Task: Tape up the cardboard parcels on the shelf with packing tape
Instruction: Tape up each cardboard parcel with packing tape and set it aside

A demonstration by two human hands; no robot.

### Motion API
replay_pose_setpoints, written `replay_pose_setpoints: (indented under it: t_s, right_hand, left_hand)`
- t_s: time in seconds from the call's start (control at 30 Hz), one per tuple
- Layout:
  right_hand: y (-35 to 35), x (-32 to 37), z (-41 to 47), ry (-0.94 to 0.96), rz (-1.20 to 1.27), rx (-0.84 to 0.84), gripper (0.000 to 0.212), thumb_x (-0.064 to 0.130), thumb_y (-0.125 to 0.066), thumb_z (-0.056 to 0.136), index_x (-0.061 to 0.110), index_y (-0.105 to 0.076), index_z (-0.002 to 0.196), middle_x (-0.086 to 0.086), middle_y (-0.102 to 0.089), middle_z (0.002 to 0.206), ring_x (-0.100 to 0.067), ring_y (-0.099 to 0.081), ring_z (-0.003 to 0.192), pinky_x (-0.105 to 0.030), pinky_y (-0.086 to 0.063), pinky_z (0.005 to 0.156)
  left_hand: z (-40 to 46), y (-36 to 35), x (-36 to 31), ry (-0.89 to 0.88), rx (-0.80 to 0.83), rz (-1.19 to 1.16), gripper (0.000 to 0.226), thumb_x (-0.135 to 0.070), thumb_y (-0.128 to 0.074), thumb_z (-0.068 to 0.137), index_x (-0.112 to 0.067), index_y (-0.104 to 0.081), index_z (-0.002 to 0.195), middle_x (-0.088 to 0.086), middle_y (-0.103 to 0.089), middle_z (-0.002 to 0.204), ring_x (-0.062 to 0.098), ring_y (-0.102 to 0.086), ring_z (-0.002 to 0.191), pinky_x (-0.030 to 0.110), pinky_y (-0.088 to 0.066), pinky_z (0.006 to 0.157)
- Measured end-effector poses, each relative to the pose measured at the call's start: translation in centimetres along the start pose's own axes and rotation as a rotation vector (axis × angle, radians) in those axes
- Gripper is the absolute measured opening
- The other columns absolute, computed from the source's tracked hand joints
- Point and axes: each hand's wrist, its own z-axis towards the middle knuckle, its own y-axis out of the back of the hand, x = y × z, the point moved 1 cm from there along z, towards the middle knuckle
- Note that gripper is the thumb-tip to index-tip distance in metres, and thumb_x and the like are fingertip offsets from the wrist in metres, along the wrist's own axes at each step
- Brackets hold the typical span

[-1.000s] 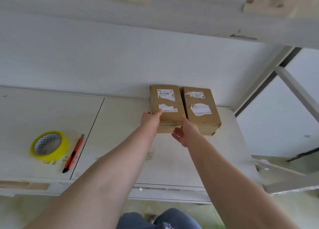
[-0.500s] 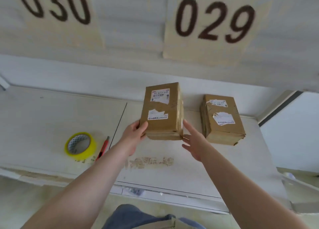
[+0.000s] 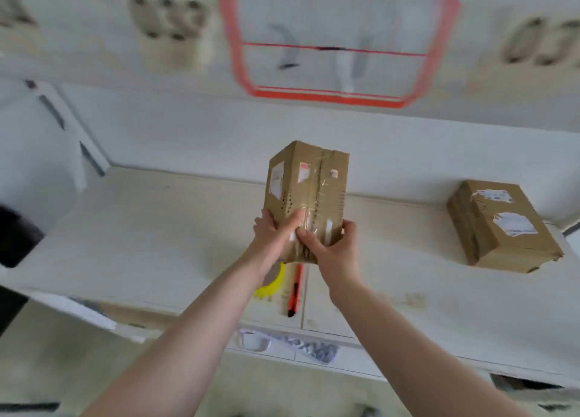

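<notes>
Two parcels: one [image 3: 502, 225] lies on the shelf [image 3: 157, 244], the other [image 3: 306, 193] is raised, left grip [image 3: 276, 237] and right grip [image 3: 335, 247] clamped on its near end, seam upward, probably for taping. Tape [image 3: 270, 283] and cutter [image 3: 295, 291] lie beneath.

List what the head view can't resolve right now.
- Tape roll: mostly hidden behind the left hand and forearm.
- Held parcel: label text too small and blurred; near bottom edge covered by both hands' grip, right hand included.
- Red-framed sign above the shelf: motion-blurred, unreadable.
- Second parcel: labels illegible.
- Cutter: top end behind the parcel.
</notes>
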Motion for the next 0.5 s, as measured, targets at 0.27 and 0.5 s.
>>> replay_pose_setpoints:
  t_s: [0.27,0.5]
  right_hand:
    - [-10.5,-0.4,-5.2,0.101,-0.071,0.128,0.045,0.051,-0.072,0.079,0.036,-0.055,0.118,-0.002,-0.057,0.117,-0.011,-0.062,0.101,-0.027,-0.053,0.077]
    - [-9.0,0.3,-4.5,-0.138,0.027,0.239,0.081,0.061,-0.075,0.069,0.028,-0.049,0.138,0.0,-0.062,0.127,-0.016,-0.062,0.114,-0.034,-0.05,0.097]
  left_hand:
    - [-2.9,12.8,-0.4,0.069,-0.064,-0.168,0.037,-0.041,-0.07,0.087,-0.016,-0.069,0.114,0.002,-0.076,0.102,0.016,-0.073,0.092,0.029,-0.057,0.079]
    - [-3.5,16.9,1.6,0.282,0.202,-0.68,0.048,-0.046,-0.054,0.089,-0.012,-0.067,0.121,0.017,-0.068,0.121,0.036,-0.066,0.111,0.057,-0.045,0.102]
